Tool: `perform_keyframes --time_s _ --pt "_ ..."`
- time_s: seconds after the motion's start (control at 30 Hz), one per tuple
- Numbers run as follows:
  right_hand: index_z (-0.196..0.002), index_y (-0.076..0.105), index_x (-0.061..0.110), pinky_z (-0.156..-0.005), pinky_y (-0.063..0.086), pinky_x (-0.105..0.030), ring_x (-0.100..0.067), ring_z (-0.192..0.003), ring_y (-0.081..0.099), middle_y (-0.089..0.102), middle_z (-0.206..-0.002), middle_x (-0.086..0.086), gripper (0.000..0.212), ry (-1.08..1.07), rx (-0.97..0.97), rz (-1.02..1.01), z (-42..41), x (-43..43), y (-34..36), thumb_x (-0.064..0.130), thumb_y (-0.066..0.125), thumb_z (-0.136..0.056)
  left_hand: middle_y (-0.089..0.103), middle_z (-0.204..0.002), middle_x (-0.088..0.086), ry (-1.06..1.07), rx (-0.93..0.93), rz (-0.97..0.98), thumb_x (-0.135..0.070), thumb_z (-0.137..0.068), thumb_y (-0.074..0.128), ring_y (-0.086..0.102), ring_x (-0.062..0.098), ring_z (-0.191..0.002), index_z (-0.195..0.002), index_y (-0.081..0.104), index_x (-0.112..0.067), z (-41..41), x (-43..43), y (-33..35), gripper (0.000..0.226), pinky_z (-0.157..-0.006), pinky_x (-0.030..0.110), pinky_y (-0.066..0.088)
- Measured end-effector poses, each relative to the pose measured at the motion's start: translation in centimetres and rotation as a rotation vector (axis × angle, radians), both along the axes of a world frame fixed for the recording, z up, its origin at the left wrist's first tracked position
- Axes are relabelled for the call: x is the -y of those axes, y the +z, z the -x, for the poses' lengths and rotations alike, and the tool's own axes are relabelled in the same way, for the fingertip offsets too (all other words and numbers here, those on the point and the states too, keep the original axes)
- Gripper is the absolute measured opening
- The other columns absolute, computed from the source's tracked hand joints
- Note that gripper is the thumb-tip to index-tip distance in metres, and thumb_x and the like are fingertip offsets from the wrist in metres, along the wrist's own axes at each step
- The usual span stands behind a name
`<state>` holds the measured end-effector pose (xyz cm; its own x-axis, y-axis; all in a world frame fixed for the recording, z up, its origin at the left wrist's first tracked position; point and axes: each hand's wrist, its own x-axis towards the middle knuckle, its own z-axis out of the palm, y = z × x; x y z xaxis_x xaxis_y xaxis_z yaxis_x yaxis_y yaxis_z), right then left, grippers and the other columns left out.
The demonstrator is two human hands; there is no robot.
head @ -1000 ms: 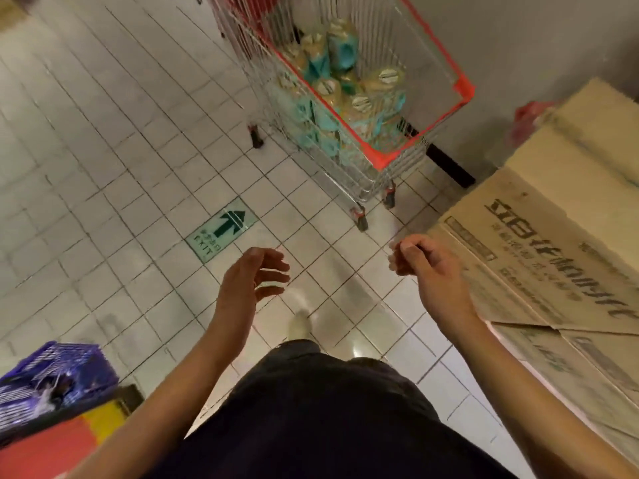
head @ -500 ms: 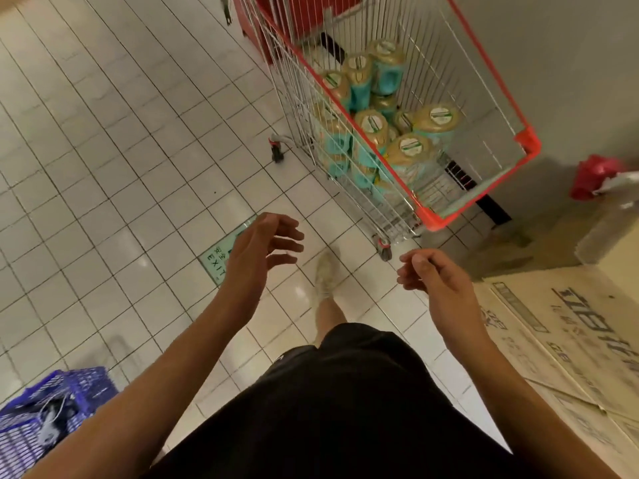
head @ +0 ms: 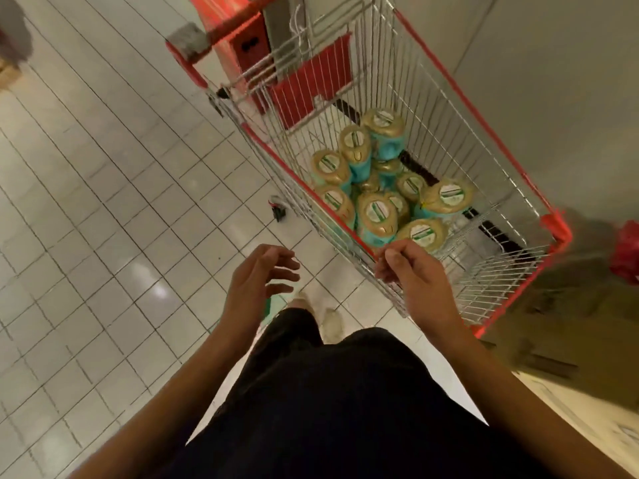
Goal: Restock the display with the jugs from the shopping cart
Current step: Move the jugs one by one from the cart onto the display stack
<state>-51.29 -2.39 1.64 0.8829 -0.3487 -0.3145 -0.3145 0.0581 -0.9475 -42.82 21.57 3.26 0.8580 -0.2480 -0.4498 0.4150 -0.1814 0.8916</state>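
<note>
**Wire cart with jugs, two hands at its near end**

White square-tiled floor [head: 103, 236] fills the left half of the view, and a plain grey wall [head: 553, 81] fills the upper right. Between them stands the silver wire shopping cart with red plastic trim [head: 449, 143], seen from above and set at a slant, its near corner towards the person. Black shorts [head: 345, 409] take up the bottom centre. A pale cardboard carton [head: 587, 409], blurred, lies at the lower right.

The jugs with gold tops, round white-and-green labels and teal wraps [head: 377, 210] all sit inside the cart, crowded on its basket floor towards the near end.

The left hand [head: 257, 274] hangs over the tiles, just left of the cart and apart from it, with its fingers spread, loosely bent and holding nothing. The right hand [head: 415, 271] is at the cart's near red rim, fingers curled in with the thumb against the forefinger. It grips nothing, and whether it touches the rim cannot be told.

A small black caster [head: 278, 209] shows under the cart's left side.
</note>
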Motion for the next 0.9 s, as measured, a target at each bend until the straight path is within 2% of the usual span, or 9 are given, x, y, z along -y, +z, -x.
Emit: perform_keyframes --time_s 0.13,0.33,0.47,0.53,0.67,0.77,0.8,0.9 --pt "-0.098 0.068 0.01 -0.074 0.054 -0.022 -0.013 -0.077 0.064 0.068 -0.082 -0.007 0.021 -0.077 0.011 -0.022 -6.2 2.8 -0.5 0.01 0.052 -0.11 0.074 -0.105 0.013 -0.065 -0.044 0.007 -0.029 -0.11 0.042 0.071 0.034 -0.099 -0.107 0.069 -0.013 -7.9 3.7 -1.2 0.032 -0.076 0.031 0.062" --pt "-0.101 0.07 0.007 -0.071 0.053 -0.018 -0.01 -0.075 0.065 0.071 -0.085 -0.011 0.02 -0.281 -0.057 0.001 -15.2 7.2 -2.6 0.012 0.053 -0.109 0.075 -0.099 0.013 -0.303 -0.104 0.009 -0.038 -0.102 0.048 0.072 0.023 -0.086 -0.1 0.072 -0.015 -20.3 11.8 -3.0 0.034 -0.069 0.029 0.059" --pt "-0.104 0.071 0.004 -0.073 0.055 -0.025 -0.016 -0.077 0.067 0.074 -0.091 -0.016 0.019 -0.477 -0.157 -0.034 -19.2 10.0 -4.5 0.012 0.054 -0.109 0.075 -0.094 0.007 -0.519 -0.184 -0.038 -0.03 -0.109 0.047 0.071 0.02 -0.081 -0.09 0.075 -0.027 -27.2 18.2 -4.9 0.034 -0.066 0.026 0.056" --pt "-0.102 0.07 0.003 -0.075 0.056 -0.031 -0.021 -0.079 0.067 0.074 -0.095 -0.02 0.018 -0.585 -0.194 -0.055 -20.2 11.4 -5.7 0.009 0.055 -0.108 0.075 -0.091 0.003 -0.633 -0.216 -0.077 -0.029 -0.11 0.047 0.071 0.017 -0.08 -0.092 0.075 -0.024 -29.7 21.8 -6.2 0.033 -0.065 0.024 0.056" --pt "-0.093 0.068 0.009 -0.075 0.051 -0.041 -0.027 -0.075 0.06 0.068 -0.084 -0.015 0.02 -0.861 -0.261 -0.152 -20.6 14.2 -8.5 0.0 0.054 -0.105 0.075 -0.089 -0.001 -0.826 -0.272 -0.18 -0.03 -0.109 0.05 0.07 0.01 -0.077 -0.105 0.072 -0.007 -32.3 28.9 -10.1 0.031 -0.062 0.02 0.056" --pt "-0.098 0.066 -0.001 -0.075 0.048 -0.044 -0.03 -0.077 0.058 0.063 -0.083 -0.023 0.012 -0.982 -0.344 -0.159 -20.1 16.7 -11.8 0.001 0.056 -0.104 0.074 -0.092 0.003 -0.925 -0.356 -0.249 -0.032 -0.108 0.051 0.068 0.018 -0.081 -0.108 0.068 -0.007 -32.1 33.7 -15.1 0.031 -0.071 0.033 0.055" --pt "-0.1 0.066 -0.002 -0.076 0.049 -0.043 -0.029 -0.079 0.058 0.064 -0.084 -0.022 0.011 -1.01 -0.383 -0.151 -19.9 17.6 -13.1 0.002 0.057 -0.103 0.071 -0.092 0.006 -0.944 -0.395 -0.292 -0.031 -0.109 0.049 0.066 0.021 -0.08 -0.106 0.067 -0.007 -31.6 35.4 -17.3 0.03 -0.072 0.035 0.053" --pt "-0.106 0.068 0.0 -0.082 0.054 -0.039 -0.022 -0.086 0.063 0.068 -0.091 -0.007 0.012 -1.042 -0.486 -0.104 -19.1 21.0 -17.5 0.003 0.057 -0.101 0.063 -0.08 0.005 -0.925 -0.556 -0.475 -0.025 -0.109 0.047 0.056 0.018 -0.064 -0.085 0.06 -0.011 -29.3 40.8 -23.6 0.03 -0.059 0.028 0.044"
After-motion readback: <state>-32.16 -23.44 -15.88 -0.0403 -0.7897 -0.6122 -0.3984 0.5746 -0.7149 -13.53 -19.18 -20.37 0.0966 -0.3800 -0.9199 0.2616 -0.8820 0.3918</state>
